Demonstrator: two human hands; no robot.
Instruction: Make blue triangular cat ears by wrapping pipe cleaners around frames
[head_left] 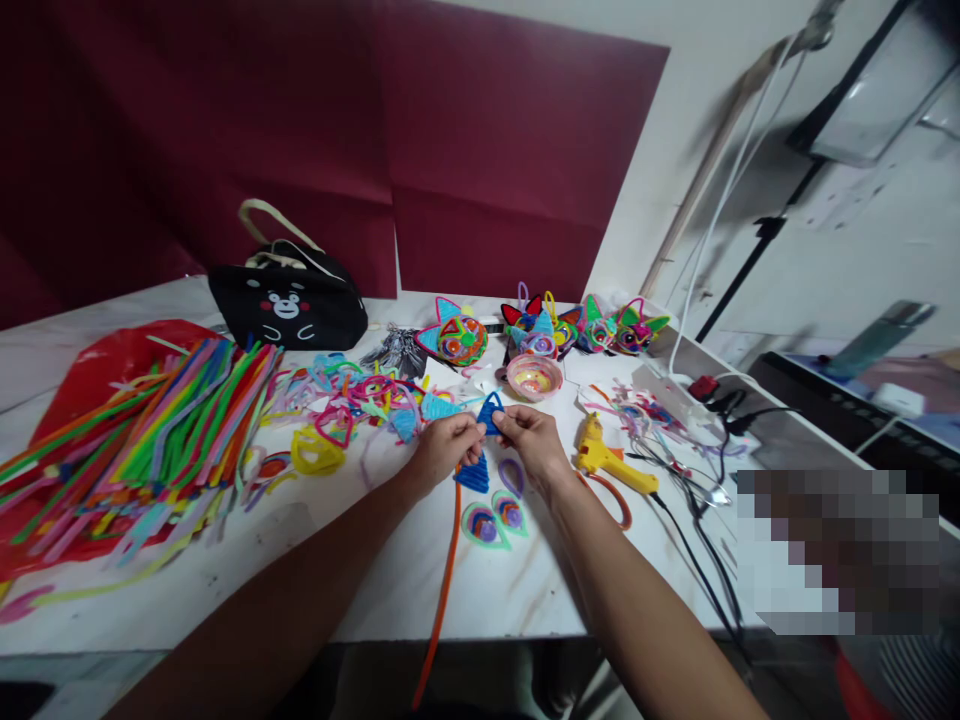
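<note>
A small blue pipe-cleaner triangle (pixel 490 411) with an open loop at its tip is held up over the table. My right hand (pixel 531 440) pinches its right side, and the closed fingertips of my left hand (pixel 448 445) meet its left edge. From beneath my left hand an orange pipe cleaner (pixel 448 575) runs down past the table's front edge; its upper end is hidden. Just below my hands lies a second blue triangle (pixel 472 476), beside a purple loop (pixel 511 478). Nearer me are two teardrop-shaped coiled pieces (pixel 486 528) with purple centres.
Left, many coloured pipe cleaners (pixel 187 430) lie on a red plastic bag (pixel 97 385). A yellow glue gun (pixel 615 465) and its cables sit at right. Behind are a pink bowl (pixel 534 378), several colourful cat-like faces (pixel 461 338) and a black bag (pixel 289 305).
</note>
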